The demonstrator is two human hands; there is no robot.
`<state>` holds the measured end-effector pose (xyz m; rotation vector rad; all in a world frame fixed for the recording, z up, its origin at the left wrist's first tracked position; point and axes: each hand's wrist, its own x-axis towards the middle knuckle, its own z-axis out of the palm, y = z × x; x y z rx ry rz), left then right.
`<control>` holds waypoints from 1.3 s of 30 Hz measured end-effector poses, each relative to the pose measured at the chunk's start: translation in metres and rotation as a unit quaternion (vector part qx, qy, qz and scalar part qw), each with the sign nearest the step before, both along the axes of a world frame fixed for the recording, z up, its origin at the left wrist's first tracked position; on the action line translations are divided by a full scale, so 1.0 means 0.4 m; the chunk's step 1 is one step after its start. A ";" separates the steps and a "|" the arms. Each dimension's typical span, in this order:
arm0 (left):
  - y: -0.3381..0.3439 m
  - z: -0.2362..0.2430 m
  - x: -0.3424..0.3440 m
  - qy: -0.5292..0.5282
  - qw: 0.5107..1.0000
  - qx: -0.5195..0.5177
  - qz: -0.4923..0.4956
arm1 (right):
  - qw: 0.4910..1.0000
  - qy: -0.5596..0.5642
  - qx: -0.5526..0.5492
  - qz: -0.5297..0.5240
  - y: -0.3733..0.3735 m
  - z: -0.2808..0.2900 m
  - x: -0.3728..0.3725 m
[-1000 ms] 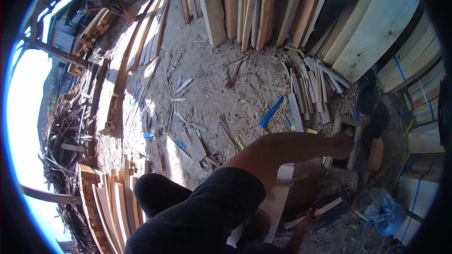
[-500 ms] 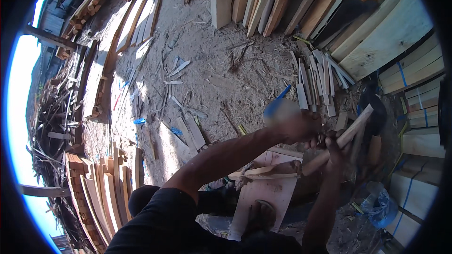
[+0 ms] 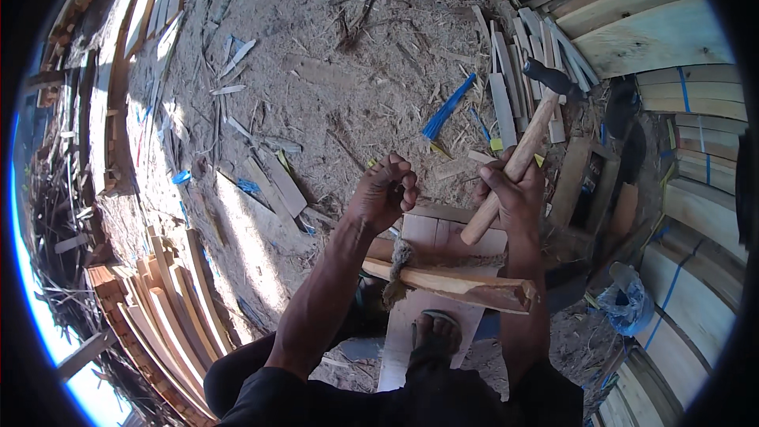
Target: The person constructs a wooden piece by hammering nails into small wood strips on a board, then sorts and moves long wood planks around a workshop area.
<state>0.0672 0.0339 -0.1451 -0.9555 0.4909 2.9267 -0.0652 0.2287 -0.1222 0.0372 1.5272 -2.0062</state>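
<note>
My right hand is closed around the wooden handle of a hammer. Its dark metal head points up and away, above the fist. To the left, my left hand is raised with its fingers curled in; whatever they pinch, if anything, is too small to make out. Below both hands, a rough-cut length of wood lies across a pale board, with a knotted rope around its left part. My sandalled foot rests on that board.
Cut wood strips lie beyond the hammer, near a blue strap bundle. A rectangular wooden frame sits to the right, above a clear plastic bag. Stacked boards line the right side; upright planks stand at left.
My left hand has moved left and away from the right hand. The right hand now holds the hammer with its head up and visible. The view has shifted nearer the board.
</note>
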 end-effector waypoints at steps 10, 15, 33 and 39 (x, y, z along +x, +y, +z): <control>-0.047 -0.052 -0.006 -0.005 0.999 -0.001 -0.050 | 0.952 0.079 0.178 0.237 -0.069 0.008 -0.021; -0.057 0.061 -0.074 -0.056 0.876 -0.375 -0.298 | 0.929 0.147 0.221 0.258 -0.130 -0.001 -0.034; 0.007 -0.123 -0.017 -0.040 0.784 -0.498 -0.370 | 0.891 0.060 0.313 0.323 0.143 -0.003 0.052; 0.009 -0.135 -0.001 -0.060 0.823 -0.466 -0.320 | 0.887 0.000 0.334 0.320 0.155 0.073 0.034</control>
